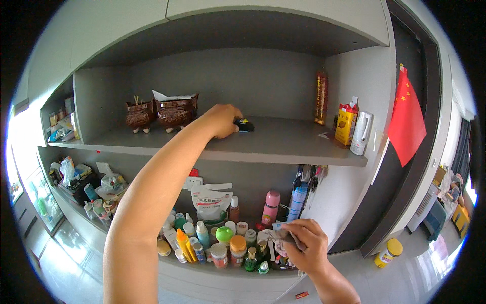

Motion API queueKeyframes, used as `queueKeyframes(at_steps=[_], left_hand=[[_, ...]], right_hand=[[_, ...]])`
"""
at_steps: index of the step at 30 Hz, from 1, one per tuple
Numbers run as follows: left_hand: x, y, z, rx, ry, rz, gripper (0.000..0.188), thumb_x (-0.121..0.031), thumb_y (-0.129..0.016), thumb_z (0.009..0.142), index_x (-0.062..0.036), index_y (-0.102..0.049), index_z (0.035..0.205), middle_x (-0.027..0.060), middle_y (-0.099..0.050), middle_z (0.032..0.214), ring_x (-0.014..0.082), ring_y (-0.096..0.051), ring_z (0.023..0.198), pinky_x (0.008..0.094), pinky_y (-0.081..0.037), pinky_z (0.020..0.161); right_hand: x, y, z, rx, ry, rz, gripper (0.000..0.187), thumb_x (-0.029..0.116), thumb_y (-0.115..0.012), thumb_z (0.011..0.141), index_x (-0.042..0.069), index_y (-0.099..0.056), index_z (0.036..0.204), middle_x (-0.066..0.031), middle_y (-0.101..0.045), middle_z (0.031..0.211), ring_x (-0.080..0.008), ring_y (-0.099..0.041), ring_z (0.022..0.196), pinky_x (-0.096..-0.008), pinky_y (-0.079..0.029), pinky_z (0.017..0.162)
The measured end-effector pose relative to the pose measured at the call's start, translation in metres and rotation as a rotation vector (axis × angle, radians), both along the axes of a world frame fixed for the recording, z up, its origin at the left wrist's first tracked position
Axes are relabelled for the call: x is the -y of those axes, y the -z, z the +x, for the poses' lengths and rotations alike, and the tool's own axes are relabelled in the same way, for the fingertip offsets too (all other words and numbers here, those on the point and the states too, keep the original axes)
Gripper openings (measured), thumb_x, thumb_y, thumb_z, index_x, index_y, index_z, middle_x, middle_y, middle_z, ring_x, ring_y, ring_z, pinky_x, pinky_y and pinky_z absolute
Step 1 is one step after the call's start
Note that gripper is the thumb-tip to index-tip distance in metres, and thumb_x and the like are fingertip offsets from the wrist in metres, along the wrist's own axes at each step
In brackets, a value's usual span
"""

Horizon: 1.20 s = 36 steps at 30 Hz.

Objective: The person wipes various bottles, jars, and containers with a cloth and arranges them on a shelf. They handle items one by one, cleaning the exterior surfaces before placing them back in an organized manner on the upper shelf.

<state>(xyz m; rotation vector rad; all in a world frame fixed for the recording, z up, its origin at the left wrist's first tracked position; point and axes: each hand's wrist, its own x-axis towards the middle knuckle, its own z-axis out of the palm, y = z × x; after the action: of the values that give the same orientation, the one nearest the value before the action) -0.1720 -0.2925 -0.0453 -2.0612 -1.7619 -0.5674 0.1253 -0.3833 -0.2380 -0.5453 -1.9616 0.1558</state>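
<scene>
My left hand (224, 121) reaches up to the middle shelf (283, 144), fingers closed on a small black object (245, 125) with a yellow mark. The object sits low at the shelf surface; its exact kind does not show. To its left stand two brown glazed pots on short feet, a larger pot (175, 112) with white paper on top and a smaller pot (139, 116) with thin sticks in it. Lower down, my right hand (309, 245) pinches a small greyish flat item (295, 239), partly covered by the fingers, in front of the crowded lower shelf.
Bottles and jars, among them an orange-lidded jar (238, 250), crowd the lower shelf beside a white bag (211, 205) and a pink flask (271, 207). A yellow box (346, 124) and white spray can (361, 133) stand at the shelf's right end. A red flag (406, 119) hangs further right.
</scene>
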Motion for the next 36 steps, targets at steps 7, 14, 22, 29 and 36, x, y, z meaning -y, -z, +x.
queueKeyframes(at_steps=[7, 14, 22, 29, 36], left_hand=[[0.054, 0.002, 0.035, 0.388, 0.399, 0.245, 0.023, 0.003, -0.063, 0.081, -0.0019, -0.063, 0.103, 0.0114, -0.069, 0.1, 0.0214, -0.066, 0.095, 0.0321, -0.051, 0.084], [0.137, 0.124, 0.097, 1.492, 0.892, -0.686, 0.025, 0.003, -0.059, 0.087, 0.0012, -0.058, 0.111, 0.016, -0.066, 0.096, 0.0197, -0.065, 0.076, 0.0314, -0.054, 0.069], [0.109, 0.258, 0.105, 1.389, 0.467, -0.699, 0.017, -0.005, -0.055, 0.091, -0.0001, -0.061, 0.106, 0.0067, -0.066, 0.08, 0.0103, -0.059, 0.063, 0.0253, -0.046, 0.05], [0.106, 0.266, 0.106, 0.541, 0.649, 0.329, 0.036, 0.003, -0.063, 0.074, -0.0036, -0.064, 0.108, 0.0143, -0.065, 0.087, 0.0291, -0.064, 0.071, 0.035, -0.052, 0.058], [0.115, 0.273, 0.117, 0.506, 0.625, 0.409, 0.042, 0.008, -0.066, 0.068, -0.0064, -0.068, 0.106, 0.0109, -0.063, 0.087, 0.0274, -0.063, 0.073, 0.034, -0.051, 0.063]], right_hand=[[0.009, -0.003, -0.007, -0.052, 0.038, 0.034, 0.034, -0.001, -0.063, 0.062, 0.002, -0.071, 0.096, -0.0132, -0.066, 0.092, -0.026, -0.064, 0.081, -0.0318, -0.051, 0.071], [0.014, 0.005, 0.015, -0.169, 0.081, -0.123, 0.028, 0.003, -0.066, 0.068, 0.0, -0.069, 0.095, -0.0154, -0.066, 0.092, -0.0292, -0.064, 0.082, -0.0352, -0.051, 0.074], [0.016, 0.048, 0.038, -0.222, 0.039, -0.434, 0.027, 0.005, -0.065, 0.071, -0.003, -0.069, 0.097, -0.0159, -0.066, 0.092, -0.0243, -0.064, 0.084, -0.0308, -0.049, 0.075], [0.024, 0.059, 0.031, -0.075, -0.077, -0.483, 0.034, 0.011, -0.064, 0.071, -0.004, -0.067, 0.102, -0.0113, -0.065, 0.093, -0.0192, -0.062, 0.086, -0.0294, -0.047, 0.077], [0.02, 0.066, 0.023, -0.187, 0.102, -0.527, 0.033, 0.004, -0.059, 0.069, -0.004, -0.067, 0.1, -0.0128, -0.065, 0.092, -0.0209, -0.063, 0.087, -0.0296, -0.048, 0.08]])
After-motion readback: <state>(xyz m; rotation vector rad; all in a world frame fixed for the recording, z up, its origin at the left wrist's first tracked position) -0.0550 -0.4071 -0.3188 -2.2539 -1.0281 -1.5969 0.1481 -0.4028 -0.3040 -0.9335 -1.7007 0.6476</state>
